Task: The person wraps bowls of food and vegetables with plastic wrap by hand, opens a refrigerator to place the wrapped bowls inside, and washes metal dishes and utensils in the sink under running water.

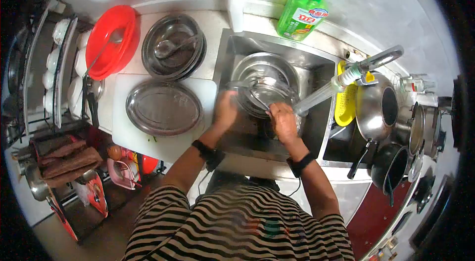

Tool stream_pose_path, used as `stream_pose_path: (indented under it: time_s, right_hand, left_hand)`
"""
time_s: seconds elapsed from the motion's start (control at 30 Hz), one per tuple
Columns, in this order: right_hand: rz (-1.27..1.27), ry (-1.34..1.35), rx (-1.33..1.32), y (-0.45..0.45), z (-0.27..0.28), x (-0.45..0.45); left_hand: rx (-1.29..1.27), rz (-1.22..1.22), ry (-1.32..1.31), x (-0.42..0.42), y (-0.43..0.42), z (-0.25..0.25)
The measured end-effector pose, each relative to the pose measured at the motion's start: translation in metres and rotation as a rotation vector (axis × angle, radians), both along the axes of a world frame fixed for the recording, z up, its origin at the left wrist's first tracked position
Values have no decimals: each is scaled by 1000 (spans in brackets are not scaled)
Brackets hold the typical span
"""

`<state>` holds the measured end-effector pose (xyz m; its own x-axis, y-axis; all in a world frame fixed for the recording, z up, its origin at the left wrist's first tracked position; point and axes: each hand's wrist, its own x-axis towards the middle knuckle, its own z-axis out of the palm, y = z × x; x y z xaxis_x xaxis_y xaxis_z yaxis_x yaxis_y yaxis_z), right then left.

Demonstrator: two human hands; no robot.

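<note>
Both hands are over the sink (pixel 253 138), at a shiny metal dish (pixel 243 91) whose exact shape is blurred. My left hand (pixel 226 112) grips its left side, with the fingertips smeared by motion. On the right, my right hand (pixel 283 121) is closed on its edge, fingers curled. Beneath lies a round steel basin (pixel 262 59) in the sink, partly hidden by the dish. Just right of my right hand, the faucet (pixel 381 58) ends in a clear nozzle (pixel 316 99) pointing toward the basin.
Left of the sink, an oval metal plate (pixel 164 108) lies on a white cutting board (pixel 118 130). Behind it are stacked dark plates (pixel 166 26) with a spoon, and a red basin (pixel 129 38). A spray bottle (pixel 235 11), green soap bottle (pixel 302 14), yellow drainer (pixel 345 105) and pans (pixel 371 127) surround the sink.
</note>
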<state>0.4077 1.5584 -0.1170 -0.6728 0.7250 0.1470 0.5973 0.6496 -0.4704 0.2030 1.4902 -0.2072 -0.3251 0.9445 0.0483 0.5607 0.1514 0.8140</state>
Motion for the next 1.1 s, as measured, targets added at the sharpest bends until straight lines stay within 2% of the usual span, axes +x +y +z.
stream_pose_path:
  time_s: [0.03,0.07,0.1,0.13,0.2,0.27,0.33,0.37,0.4,0.47,0.5,0.53,0.57,0.63,0.67,0.7,0.73,0.77,0.8,0.83,0.87,0.9,0.97,1.0,1.1]
  right_hand:
    - [3,-6,10,0,-11,0]
    - [18,-40,4,-1,-23,2]
    - [20,-68,-6,-3,-34,4]
    - [23,-95,-15,-4,-43,6]
    - [4,-131,-72,-7,-63,12]
    - [-38,-148,-166,-7,-83,23]
    - [-83,-4,-317,-5,-89,34]
    - [-108,72,-390,-4,-95,40]
    - [-203,35,-517,-5,-100,46]
    - [-360,14,-478,-6,-104,49]
    - [-442,2,-456,-6,-105,51]
    - [-498,-11,-531,-3,-80,45]
    - [-551,-14,-639,-2,-80,42]
    - [-674,-13,-843,2,-86,42]
    - [-684,144,-995,-2,-89,41]
    - [-603,215,-809,-7,-77,35]
    - [-439,18,-719,-7,-89,35]
    - [-275,-152,-602,-7,-102,35]
    - [-631,27,-570,-20,-88,29]
    - [-597,168,-391,-28,-66,32]
    - [-544,160,-417,-31,-64,41]
    - [-556,172,-633,-33,-56,49]
    - [-599,112,-468,-47,-43,63]
    - [-623,63,-501,-51,-28,72]
    - [-747,-53,-566,-75,25,103]
  left_hand:
    - [-45,171,-91,-5,1,-3]
    - [-215,162,-65,-8,3,-7]
    - [-204,226,-217,-11,6,-37]
    - [-191,290,-368,-16,11,-92]
    - [-415,412,-791,-10,32,-61]
    - [-426,234,-647,-2,40,-91]
    - [-429,112,-561,-2,35,-127]
    - [-426,53,-518,0,35,-127]
    - [-437,87,-458,11,38,-126]
    - [-465,105,-372,29,50,-44]
    - [-508,21,-378,29,54,-49]
    - [-550,-66,-382,27,59,-65]
    - [-591,-156,-386,26,63,-81]
    - [-617,-158,-511,27,68,-114]
    - [-630,-174,-577,30,72,-120]
    - [-488,-129,-874,31,67,-77]
    - [-571,-82,-905,30,68,-74]
    - [-611,-141,-873,28,72,-37]
    - [-558,-104,-877,24,68,-61]
    - [-393,-86,-601,25,67,-91]
    - [-245,-137,-251,32,64,-75]
    - [-77,-162,101,32,61,-46]
    - [-16,-242,206,43,59,4]
    - [8,-277,258,49,59,21]
    - [-95,-576,64,58,70,42]
